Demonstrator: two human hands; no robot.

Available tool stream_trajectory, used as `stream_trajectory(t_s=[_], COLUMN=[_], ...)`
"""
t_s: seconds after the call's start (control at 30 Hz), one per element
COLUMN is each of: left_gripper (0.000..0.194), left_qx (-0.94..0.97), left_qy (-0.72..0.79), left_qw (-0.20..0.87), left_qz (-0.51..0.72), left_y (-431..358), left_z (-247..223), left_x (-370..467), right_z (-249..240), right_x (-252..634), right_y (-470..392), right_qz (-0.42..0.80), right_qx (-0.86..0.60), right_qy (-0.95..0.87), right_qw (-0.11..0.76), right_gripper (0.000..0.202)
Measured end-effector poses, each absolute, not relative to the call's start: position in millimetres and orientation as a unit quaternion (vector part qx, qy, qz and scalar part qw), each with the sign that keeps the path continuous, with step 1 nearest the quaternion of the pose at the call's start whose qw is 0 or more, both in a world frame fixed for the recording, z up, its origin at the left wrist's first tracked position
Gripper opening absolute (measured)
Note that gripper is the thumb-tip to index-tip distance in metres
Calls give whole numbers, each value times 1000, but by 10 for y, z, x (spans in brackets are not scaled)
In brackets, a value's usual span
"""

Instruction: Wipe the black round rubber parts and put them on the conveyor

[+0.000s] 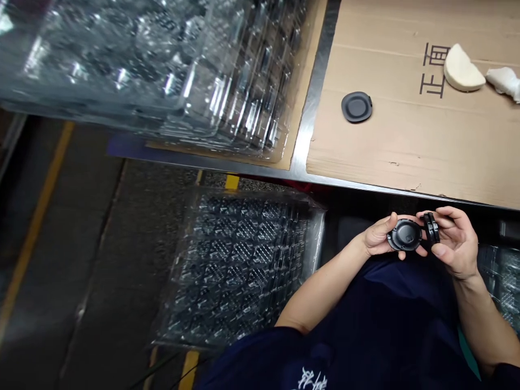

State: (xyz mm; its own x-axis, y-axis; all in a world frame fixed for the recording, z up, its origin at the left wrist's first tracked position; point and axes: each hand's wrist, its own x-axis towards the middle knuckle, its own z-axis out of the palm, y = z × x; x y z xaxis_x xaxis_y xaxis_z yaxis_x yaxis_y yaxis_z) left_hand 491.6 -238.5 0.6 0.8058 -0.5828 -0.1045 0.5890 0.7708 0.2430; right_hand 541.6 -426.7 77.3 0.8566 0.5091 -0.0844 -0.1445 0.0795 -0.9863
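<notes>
Just in front of the table edge, my left hand (379, 238) grips a round black plastic part (407, 234), its dished face turned up toward me. Close beside it, my right hand (459, 244) pinches a second black plastic part (431, 228) on edge between thumb and fingers. The two parts are nearly touching; whether they meet is hard to tell. On the cardboard lies a dark grey rounded cap (356, 106), apart from both hands.
Cardboard (385, 146) covers the metal-edged table. A cream half-round sponge (462, 69) and a crumpled white cloth (504, 82) lie at its far right. Clear plastic trays (162, 54) are stacked at upper left. Another bagged tray stack (244, 260) stands lower, left of my arm.
</notes>
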Motion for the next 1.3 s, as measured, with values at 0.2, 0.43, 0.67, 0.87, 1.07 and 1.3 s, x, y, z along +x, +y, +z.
stream_trajectory(t_s=[0.2, 0.43, 0.67, 0.87, 1.07, 1.3], left_gripper=[84, 90, 86, 83, 84, 90], left_qx=[118, 145, 211, 218, 168, 138], left_qy=[-11, -4, 59, 56, 47, 25], left_qw=[938, 939, 936, 934, 940, 938], left_qz=[-325, -312, -275, -279, -292, -319], left_y=[-2319, -2322, -2339, -2368, -2380, -2341], left_z=[24, -16, 2, 3, -69, -60], left_x=[4954, 4939, 4934, 4918, 4949, 4969], right_z=[765, 718, 876, 876, 711, 580], right_x=[5414, 5433, 5565, 5603, 5521, 5519], right_y=[-4205, -4182, -4161, -4149, -4197, -4204], right_qz=[244, 205, 79, 76, 163, 237], right_qx=[-599, -648, -792, -793, -751, -654], right_qy=[-93, -145, -429, -445, -193, -76], right_qw=[757, 719, 427, 411, 610, 714], right_gripper=[65, 57, 44, 39, 46, 57])
